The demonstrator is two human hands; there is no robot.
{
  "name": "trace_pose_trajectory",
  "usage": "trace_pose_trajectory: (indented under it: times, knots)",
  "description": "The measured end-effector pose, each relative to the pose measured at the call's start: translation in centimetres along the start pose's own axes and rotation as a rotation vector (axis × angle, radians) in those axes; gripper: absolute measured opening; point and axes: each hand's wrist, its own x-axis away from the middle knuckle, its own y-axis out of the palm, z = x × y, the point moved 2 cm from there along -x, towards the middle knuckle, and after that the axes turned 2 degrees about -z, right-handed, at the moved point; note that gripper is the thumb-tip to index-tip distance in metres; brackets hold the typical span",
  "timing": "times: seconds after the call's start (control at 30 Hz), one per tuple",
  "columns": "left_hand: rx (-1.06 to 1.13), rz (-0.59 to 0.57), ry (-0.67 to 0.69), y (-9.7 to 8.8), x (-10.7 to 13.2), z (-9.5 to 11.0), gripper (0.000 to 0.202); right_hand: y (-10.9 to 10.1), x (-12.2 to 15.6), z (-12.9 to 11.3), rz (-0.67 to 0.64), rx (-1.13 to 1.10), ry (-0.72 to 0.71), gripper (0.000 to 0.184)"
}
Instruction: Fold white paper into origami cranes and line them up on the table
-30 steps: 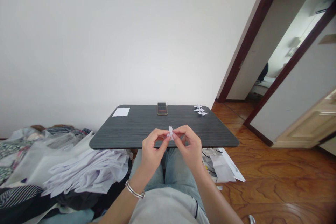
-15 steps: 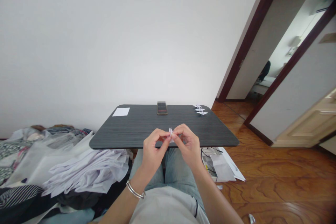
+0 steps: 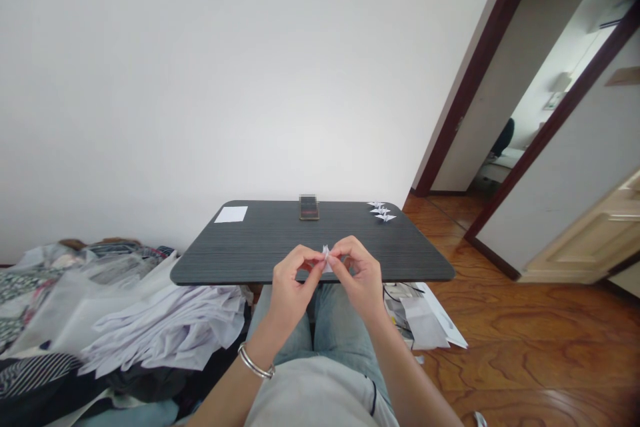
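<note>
Between my two hands, over the near edge of the dark table (image 3: 260, 240), is a small folded white paper piece (image 3: 327, 265) with narrow points sticking up. My left hand (image 3: 296, 280) pinches its left side between thumb and forefinger. On the other side, my right hand (image 3: 357, 275) grips it the same way, the fingertips of both hands almost meeting. Parts of the paper are hidden behind the fingers. Several folded paper cranes (image 3: 384, 217) stand in a row at the table's far right corner. A flat white sheet of paper (image 3: 231, 214) lies at the far left.
A phone (image 3: 309, 208) leans upright at the table's back, by the white wall (image 3: 250, 80). Piled clothes (image 3: 165, 327) lie to the left, below table height. Papers and cables (image 3: 425, 320) sit under the table's right side. A doorway (image 3: 500, 80) opens at the right.
Almost nothing differs. Both hands keep their pinch on the folded paper, with only a slight shift of the fingers and of the camera view.
</note>
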Motion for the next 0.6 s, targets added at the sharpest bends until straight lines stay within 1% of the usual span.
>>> trace_pose_trajectory:
  times: [0.17, 0.23, 0.43, 0.6]
  knots:
    - [0.016, -0.049, -0.081, -0.06, -0.24, -0.10, 0.007, 0.07, 0.10, 0.53, -0.021, -0.026, 0.020, 0.009]
    - [0.011, -0.067, -0.092, -0.04, -0.31, -0.11, 0.009, 0.06, 0.14, 0.64, -0.027, -0.030, 0.031, 0.010]
    - [-0.053, -0.136, -0.057, -0.05, -0.38, 0.20, 0.014, 0.09, -0.01, 0.75, -0.053, -0.022, 0.067, 0.012]
    - [-0.063, -0.168, -0.041, -0.29, -0.38, 0.31, 0.013, 0.11, -0.08, 0.74, -0.079, -0.063, 0.121, 0.013]
